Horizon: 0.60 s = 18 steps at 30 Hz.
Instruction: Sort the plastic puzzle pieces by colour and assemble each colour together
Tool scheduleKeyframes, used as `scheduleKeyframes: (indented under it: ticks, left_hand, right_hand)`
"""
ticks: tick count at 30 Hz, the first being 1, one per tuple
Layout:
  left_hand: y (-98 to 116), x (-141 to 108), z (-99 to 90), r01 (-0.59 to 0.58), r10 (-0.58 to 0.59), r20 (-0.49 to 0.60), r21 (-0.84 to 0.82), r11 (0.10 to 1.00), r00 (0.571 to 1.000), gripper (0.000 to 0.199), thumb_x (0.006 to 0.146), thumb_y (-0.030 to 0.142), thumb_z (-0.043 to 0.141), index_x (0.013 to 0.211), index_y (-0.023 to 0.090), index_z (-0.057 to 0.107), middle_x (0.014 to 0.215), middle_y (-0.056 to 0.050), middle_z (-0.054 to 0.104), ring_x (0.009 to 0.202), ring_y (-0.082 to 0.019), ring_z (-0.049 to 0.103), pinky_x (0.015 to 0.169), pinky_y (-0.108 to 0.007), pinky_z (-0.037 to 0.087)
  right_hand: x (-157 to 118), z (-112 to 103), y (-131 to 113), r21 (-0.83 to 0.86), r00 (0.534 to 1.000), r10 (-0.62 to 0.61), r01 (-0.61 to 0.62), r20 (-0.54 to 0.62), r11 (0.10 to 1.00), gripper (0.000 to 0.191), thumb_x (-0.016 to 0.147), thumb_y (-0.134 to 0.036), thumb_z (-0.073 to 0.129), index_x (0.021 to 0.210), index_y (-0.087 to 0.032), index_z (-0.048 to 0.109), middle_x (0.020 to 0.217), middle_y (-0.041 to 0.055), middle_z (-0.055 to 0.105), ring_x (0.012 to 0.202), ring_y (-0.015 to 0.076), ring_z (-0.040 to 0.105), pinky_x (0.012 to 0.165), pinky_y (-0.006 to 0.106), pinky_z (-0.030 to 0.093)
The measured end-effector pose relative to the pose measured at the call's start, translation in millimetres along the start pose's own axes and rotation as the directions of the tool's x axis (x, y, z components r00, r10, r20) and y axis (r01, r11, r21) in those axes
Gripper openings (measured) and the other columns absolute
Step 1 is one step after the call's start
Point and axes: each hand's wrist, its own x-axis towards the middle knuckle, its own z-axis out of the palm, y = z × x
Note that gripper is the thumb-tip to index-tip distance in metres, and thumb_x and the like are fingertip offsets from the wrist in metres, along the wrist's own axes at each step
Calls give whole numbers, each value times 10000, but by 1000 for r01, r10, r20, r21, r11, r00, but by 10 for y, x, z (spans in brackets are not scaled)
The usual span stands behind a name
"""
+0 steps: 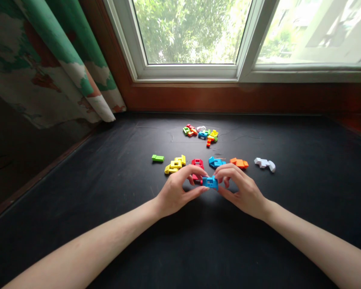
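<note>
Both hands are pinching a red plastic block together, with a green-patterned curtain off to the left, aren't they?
Nearly: the colour is wrong. The head view shows that the left hand and right hand are pinching a blue plastic block, not a red one. The green-patterned curtain is off to the left, as you said.

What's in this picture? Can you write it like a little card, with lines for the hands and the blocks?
hands: left hand and right hand pinch a blue plastic piece
row behind hands: green piece, yellow pieces, red piece, light blue piece, orange piece, white piece
farther back: mixed-colour heap
surface: black top
beyond: window, green patterned curtain
</note>
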Motion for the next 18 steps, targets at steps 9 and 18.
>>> scheduleKeyframes:
  ticks: [9,18]
  left_hand:
    - [-23,0,14,-28,28,-37,12,1000,999,286,826,143,735,1084,169,613,1029,-73,704,888,-162,668,696,-233,544]
    - [-30,-2,13,-32,33,-30,36,999,999,275,832,197,740,1070,174,603,1004,-73,710,873,-174,679,704,-259,563]
  right_hand:
    - [2,-3,-17,-5,1000,-24,24,-11,1000,264,901,-160,647,1105,-237,498,1038,68,581,733,149,571,594,262,524]
    - [-7,-6,-27,-42,1000,15,-15,6,999,252,918,-159,598,1133,-250,505,1048,71,605,731,155,589,597,270,536]
